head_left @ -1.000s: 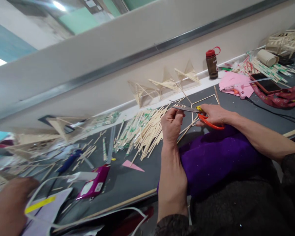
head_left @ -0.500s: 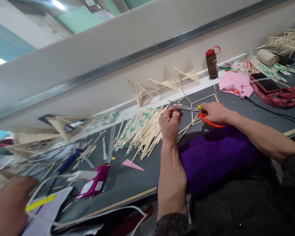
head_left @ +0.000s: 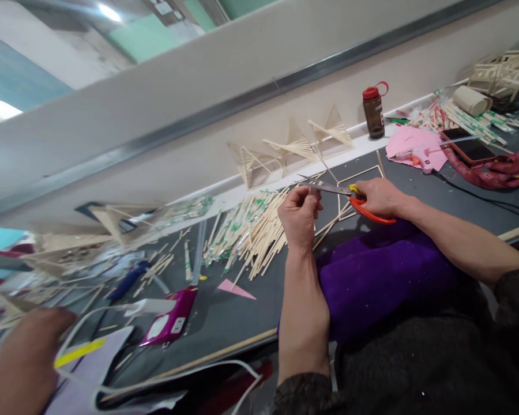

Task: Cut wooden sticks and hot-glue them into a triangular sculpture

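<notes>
The right hand (head_left: 378, 197) has its grip wrapped round the handles of the scissors (head_left: 334, 188), blades pointing to nine o'clock and seemingly a little parted, above the desk (head_left: 237, 314); the left hand (head_left: 300, 216) sits at about eight o'clock from the pivot, fingers bent inward with the thumb near the forefinger; whether its grip has anything thin in it, I cannot tell.

The chief hazard looks to be those left fingertips, just beside the blades; a small slip or an early squeeze could nick them; if a piece were being trimmed there, a loose pinch might let it twist or spring away, perhaps towards the purple cloth (head_left: 372, 271) at five o'clock.

The stick frame (head_left: 358, 174) lies close behind the scissors, towards one o'clock; a careless sweep of the wrist could knock it askew, and its slim joints would probably give; the loose sticks (head_left: 263, 245) at eight o'clock could roll or scatter if the left forearm swung outward; the glue gun (head_left: 420, 158), between two and three o'clock, might be dragged if its cord (head_left: 467, 190) were snagged by the right arm.
</notes>
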Demonstrator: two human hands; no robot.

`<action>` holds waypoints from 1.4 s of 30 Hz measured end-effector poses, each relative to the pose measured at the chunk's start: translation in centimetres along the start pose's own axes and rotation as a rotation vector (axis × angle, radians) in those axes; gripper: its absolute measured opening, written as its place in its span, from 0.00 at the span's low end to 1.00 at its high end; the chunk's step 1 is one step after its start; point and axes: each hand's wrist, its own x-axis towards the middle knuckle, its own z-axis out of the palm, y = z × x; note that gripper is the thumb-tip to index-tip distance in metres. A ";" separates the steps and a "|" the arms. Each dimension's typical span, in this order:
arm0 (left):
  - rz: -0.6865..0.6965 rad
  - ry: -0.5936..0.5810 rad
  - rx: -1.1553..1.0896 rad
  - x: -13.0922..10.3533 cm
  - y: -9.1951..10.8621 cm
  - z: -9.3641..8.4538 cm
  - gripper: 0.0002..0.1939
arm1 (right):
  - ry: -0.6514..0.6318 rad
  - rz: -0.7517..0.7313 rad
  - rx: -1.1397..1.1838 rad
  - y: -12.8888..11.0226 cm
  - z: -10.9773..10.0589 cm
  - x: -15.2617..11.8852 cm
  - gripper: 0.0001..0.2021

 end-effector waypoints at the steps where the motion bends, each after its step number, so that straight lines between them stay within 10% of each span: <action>1: -0.030 -0.008 -0.030 0.1 -0.1 -0.1 0.16 | -0.005 0.004 -0.006 0.0 -0.1 0.0 0.19; 10: -0.364 -0.292 0.124 0.9 -2.0 -0.4 0.21 | -0.062 -0.078 -0.038 2.2 -0.6 0.6 0.18; 17: -0.374 -0.434 0.071 1.9 -3.5 0.6 0.18 | -0.126 -0.042 -0.071 2.5 -1.5 0.5 0.17; 23: -0.222 -0.187 0.050 1.9 -3.2 0.5 0.12 | -0.135 -0.013 -0.059 1.9 -2.0 0.3 0.16; 42: -0.019 -0.043 -0.054 -0.4 0.8 0.4 0.08 | 0.016 -0.069 -0.019 0.6 -0.2 -0.1 0.23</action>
